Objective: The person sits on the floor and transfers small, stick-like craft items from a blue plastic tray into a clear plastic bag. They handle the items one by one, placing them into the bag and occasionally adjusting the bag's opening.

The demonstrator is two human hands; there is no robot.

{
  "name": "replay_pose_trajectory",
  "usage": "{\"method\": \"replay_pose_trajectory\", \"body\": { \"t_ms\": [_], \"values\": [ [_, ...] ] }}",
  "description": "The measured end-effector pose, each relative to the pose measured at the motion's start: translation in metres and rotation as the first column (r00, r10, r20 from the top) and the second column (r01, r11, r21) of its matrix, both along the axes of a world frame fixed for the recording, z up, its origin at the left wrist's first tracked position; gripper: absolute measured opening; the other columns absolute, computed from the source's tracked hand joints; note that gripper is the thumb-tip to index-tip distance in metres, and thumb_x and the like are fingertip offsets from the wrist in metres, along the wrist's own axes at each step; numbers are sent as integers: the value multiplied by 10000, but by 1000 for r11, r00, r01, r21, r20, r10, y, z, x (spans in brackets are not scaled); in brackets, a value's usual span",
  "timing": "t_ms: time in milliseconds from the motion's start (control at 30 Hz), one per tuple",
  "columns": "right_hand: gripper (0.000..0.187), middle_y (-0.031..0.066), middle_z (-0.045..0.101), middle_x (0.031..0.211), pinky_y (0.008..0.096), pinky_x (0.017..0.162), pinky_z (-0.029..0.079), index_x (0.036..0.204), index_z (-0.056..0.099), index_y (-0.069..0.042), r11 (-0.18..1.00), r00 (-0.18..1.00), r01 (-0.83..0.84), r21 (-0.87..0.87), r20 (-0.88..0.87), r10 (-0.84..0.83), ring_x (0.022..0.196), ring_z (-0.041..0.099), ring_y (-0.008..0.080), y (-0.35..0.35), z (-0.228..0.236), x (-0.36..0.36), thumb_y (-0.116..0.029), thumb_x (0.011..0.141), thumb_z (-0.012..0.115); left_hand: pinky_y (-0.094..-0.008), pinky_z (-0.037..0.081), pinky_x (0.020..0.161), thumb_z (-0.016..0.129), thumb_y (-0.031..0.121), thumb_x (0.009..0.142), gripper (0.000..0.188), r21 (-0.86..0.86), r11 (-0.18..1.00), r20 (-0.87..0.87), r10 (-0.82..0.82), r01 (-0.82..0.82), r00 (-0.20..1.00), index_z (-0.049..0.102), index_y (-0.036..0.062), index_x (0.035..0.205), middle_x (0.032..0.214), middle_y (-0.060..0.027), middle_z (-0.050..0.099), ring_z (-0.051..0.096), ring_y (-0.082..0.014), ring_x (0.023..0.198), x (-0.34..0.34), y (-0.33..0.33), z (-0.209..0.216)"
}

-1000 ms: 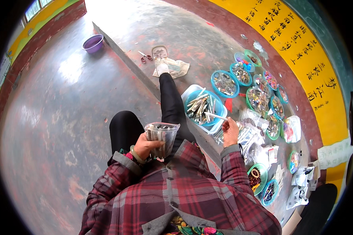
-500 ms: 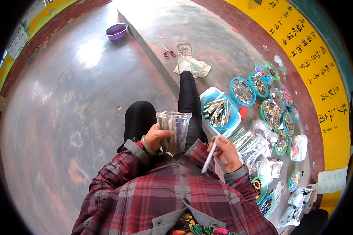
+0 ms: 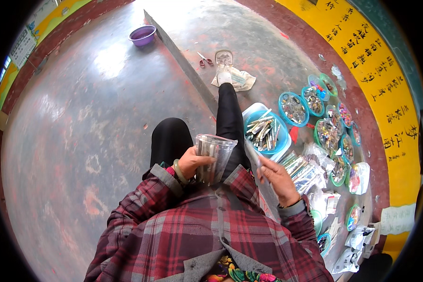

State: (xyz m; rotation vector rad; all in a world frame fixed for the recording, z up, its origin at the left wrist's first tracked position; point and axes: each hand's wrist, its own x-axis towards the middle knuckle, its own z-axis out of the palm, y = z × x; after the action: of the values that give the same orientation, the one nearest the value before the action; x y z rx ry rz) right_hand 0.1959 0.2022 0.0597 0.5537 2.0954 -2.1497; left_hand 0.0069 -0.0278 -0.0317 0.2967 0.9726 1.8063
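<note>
My left hand (image 3: 194, 163) is closed round a clear plastic bag (image 3: 224, 151), its mouth upward, above my lap. Slim, dark and silvery stick-like pieces stand inside it, blurred by the plastic. To the right, my right hand (image 3: 278, 177) pinches a slim pale stick (image 3: 252, 149) that points up and to the left, apart from the bag; its exact kind is not clear. Just beyond that hand, a blue basin (image 3: 285, 138) of similar sticks sits in a white tub (image 3: 253, 109). Bundles of sticks in clear wrapping (image 3: 303, 175) lie beside the right hand.
Several small blue and green baskets of trinkets, one being a blue basket (image 3: 293, 109), spread along the right. Red-handled scissors (image 3: 203, 60) and a cloth (image 3: 243, 81) lie near my outstretched foot. A purple basin (image 3: 142, 35) stands farther off, beside a floor ridge (image 3: 183, 66).
My right hand has moved right and turned the stick from pointing down to pointing up. The bag in my left hand has shifted slightly right and its mouth has widened.
</note>
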Motion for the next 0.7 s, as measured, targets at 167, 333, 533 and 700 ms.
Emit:
{"method": "replay_pose_trajectory", "body": {
  "t_ms": [167, 333, 533, 700],
  "values": [
    [382, 22, 615, 889, 233, 645, 482, 1281, 522, -38, 949, 964, -134, 286, -183, 192, 755, 590, 87, 20, 36, -32, -67, 901, 549, -346, 502, 824, 673, -28, 779, 297, -19, 1000, -9, -10, 9, 1000, 613, 36, 1064, 974, -50, 659, 634, -176, 884, 3, 1, 0],
    [259, 42, 626, 879, 221, 643, 468, 1105, 569, -20, 985, 987, -120, 125, -89, 132, 727, 605, 90, 33, 62, -58, -28, 850, 616, -337, 501, 812, 684, -27, 772, 301, -40, 996, 9, -80, 80, 997, 621, 30, 1061, 971, -45, 660, 630, -169, 880, 5, -1, 3],
    [158, 49, 630, 832, 214, 618, 479, 990, 612, -8, 999, 974, -20, 50, -224, 30, 720, 618, 106, 35, 72, -84, -42, 839, 648, -323, 496, 813, 712, -14, 750, 333, -74, 989, -46, -129, 125, 991, 630, 29, 1069, 975, -44, 663, 626, -161, 891, 7, 0, 7],
    [160, 102, 663, 878, 215, 628, 509, 983, 606, 15, 999, 973, -36, 1, -228, 35, 756, 650, 128, 39, 68, -91, -32, 838, 655, -311, 488, 823, 730, -5, 739, 344, -69, 991, -92, -122, 116, 988, 636, 30, 1067, 980, -37, 660, 618, -153, 894, 8, 1, 5]
  ]
}}
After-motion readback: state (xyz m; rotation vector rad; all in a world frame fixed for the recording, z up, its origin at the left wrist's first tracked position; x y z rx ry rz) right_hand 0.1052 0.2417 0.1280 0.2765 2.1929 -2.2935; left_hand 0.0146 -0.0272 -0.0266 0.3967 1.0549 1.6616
